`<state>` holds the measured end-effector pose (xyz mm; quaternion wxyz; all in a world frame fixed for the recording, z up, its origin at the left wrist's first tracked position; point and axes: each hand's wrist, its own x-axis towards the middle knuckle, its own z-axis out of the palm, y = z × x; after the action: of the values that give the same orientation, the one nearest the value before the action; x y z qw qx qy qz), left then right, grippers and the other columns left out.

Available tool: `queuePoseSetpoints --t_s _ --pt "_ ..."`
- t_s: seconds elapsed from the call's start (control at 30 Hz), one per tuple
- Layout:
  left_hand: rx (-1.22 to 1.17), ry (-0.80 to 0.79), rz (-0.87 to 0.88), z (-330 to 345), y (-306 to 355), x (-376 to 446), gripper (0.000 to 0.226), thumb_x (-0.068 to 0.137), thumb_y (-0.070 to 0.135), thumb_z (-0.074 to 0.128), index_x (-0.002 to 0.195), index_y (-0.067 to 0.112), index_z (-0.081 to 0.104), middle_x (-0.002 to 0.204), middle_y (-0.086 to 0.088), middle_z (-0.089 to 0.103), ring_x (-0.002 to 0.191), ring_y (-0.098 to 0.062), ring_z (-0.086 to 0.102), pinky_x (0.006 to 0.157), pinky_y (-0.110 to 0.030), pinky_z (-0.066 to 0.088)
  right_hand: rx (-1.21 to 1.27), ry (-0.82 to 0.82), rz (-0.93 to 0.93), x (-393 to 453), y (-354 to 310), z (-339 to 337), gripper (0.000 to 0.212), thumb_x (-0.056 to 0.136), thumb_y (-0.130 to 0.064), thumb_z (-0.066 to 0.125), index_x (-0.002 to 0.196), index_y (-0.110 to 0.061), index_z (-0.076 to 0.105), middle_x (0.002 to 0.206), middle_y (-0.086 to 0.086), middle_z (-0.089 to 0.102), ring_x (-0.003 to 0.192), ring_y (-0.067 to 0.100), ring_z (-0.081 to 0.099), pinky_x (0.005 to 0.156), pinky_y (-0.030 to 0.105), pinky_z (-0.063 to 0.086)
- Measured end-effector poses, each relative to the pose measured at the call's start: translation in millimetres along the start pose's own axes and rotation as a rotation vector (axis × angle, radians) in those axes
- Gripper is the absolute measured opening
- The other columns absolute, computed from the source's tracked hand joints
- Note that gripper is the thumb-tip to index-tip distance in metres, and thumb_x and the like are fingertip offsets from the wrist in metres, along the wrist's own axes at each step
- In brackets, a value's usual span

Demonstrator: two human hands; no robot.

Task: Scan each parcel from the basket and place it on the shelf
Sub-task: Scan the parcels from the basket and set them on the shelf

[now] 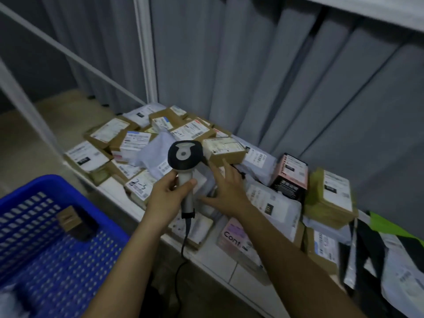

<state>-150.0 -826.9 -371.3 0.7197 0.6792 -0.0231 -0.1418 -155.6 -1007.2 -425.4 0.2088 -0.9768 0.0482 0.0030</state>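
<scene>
Over the shelf [213, 258], left hand [165, 198] gripping scanner [184, 157], right hand [226, 188] fingers spread above white parcel [273, 198]

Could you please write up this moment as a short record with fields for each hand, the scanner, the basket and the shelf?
left hand: grips the scanner's handle
right hand: fingers spread, reaching over the parcels, holds nothing
scanner: upright, dark head on top, cable hanging below the shelf edge
basket: blue, lower left, one small brown parcel inside
shelf: white, piled with labelled boxes and mailing bags
</scene>
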Motion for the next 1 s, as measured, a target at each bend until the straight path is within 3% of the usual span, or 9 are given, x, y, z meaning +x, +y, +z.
queuePoseSetpoints --t_s 0.1,0.17,0.33,0.43,0.53,0.63,0.77,0.87,1.0 --pt "0.007 0.046 0.023 -30.4 1.9 1.5 0.021 0.088 0.012 0.065 0.107 0.022 0.066 0.098 0.002 0.07 0.087 -0.008 0.067 0.071 -0.023 0.056 -0.097 -0.098 0.044 24.9 -25.5 23.5 0.117 0.069 -0.076 0.062 0.152 -0.037 -0.01 0.16 0.01 -0.018 0.146 0.033 -0.013 0.115 0.054 0.0" --pt "0.0 0.067 0.023 -45.8 -1.1 3.4 0.021 0.088 0.011 0.064 0.106 0.023 0.065 0.099 0.006 0.069 0.086 -0.002 0.066 0.065 -0.017 0.054 -0.197 -0.057 0.038 34.1 -35.4 37.8 0.116 0.07 -0.078 0.06 0.153 -0.032 -0.007 0.16 0.014 -0.009 0.146 0.035 -0.006 0.115 0.055 -0.001" --pt "-0.013 0.152 -0.024 -61.6 -10.7 15.3 0.017 0.089 0.019 0.064 0.102 0.03 0.064 0.107 0.0 0.067 0.1 -0.016 0.062 0.078 -0.033 0.053 -0.242 0.072 0.014 39.4 -44.5 47.2 0.106 0.07 -0.064 0.066 0.153 -0.024 0.013 0.15 0.017 0.021 0.137 0.036 0.022 0.108 0.046 0.025" --pt "-0.029 0.138 -0.004 -55.6 -10.5 17.9 0.016 0.088 0.018 0.065 0.103 0.024 0.065 0.101 -0.001 0.068 0.095 -0.016 0.064 0.07 -0.028 0.052 -0.059 0.212 0.048 28.3 -38.6 23.8 0.102 0.064 -0.071 0.059 0.148 -0.029 0.021 0.142 0.01 0.026 0.128 0.031 0.027 0.101 0.043 0.033" --pt "-0.022 0.085 0.007 -47.2 -10.6 17.7 0.015 0.088 0.018 0.065 0.102 0.022 0.066 0.099 0.0 0.069 0.094 -0.014 0.064 0.071 -0.028 0.052 0.074 0.431 0.225 3.5 -12.7 -8.2 0.097 0.062 -0.073 0.058 0.145 -0.035 0.025 0.143 0.009 0.021 0.129 0.029 0.023 0.103 0.045 0.03" --pt "-0.016 0.031 -0.005 -35.0 -9.2 16.7 0.013 0.088 0.015 0.065 0.096 0.026 0.065 0.097 0.0 0.069 0.092 -0.016 0.064 0.077 -0.033 0.054 0.16 0.587 0.555 -23.4 23.6 -44.4 0.095 0.061 -0.071 0.055 0.144 -0.032 0.029 0.139 0.017 0.027 0.128 0.035 0.026 0.102 0.046 0.032" --pt "-0.026 -0.002 -0.01 -18.1 -8.5 10.2 0.014 0.088 0.015 0.065 0.097 0.025 0.065 0.094 0.0 0.069 0.09 -0.014 0.065 0.077 -0.031 0.054 0.03 0.471 0.842 -25.5 63.8 -63.7 0.09 0.064 -0.076 0.054 0.139 -0.032 0.03 0.134 0.022 0.032 0.123 0.039 0.03 0.101 0.051 0.03" --pt "-0.013 -0.013 -0.015 -8.4 -11.7 6.9 0.017 0.088 0.014 0.065 0.103 0.021 0.064 0.098 0.001 0.069 0.095 -0.015 0.064 0.078 -0.03 0.054 -0.136 0.348 0.874 -2.4 73.3 -63.0 0.081 0.076 -0.072 0.054 0.141 -0.029 0.031 0.141 0.026 0.026 0.129 0.042 0.026 0.104 0.053 0.027" --pt "0.007 -0.003 -0.025 -0.5 -16.8 4.5 0.014 0.088 0.016 0.066 0.101 0.02 0.067 0.097 -0.001 0.07 0.095 -0.02 0.065 0.082 -0.038 0.055 -0.297 0.153 0.836 36.7 69.3 -48.0 0.082 0.083 -0.077 0.037 0.146 -0.025 0.03 0.152 0.026 0.014 0.136 0.043 0.02 0.107 0.057 0.023"
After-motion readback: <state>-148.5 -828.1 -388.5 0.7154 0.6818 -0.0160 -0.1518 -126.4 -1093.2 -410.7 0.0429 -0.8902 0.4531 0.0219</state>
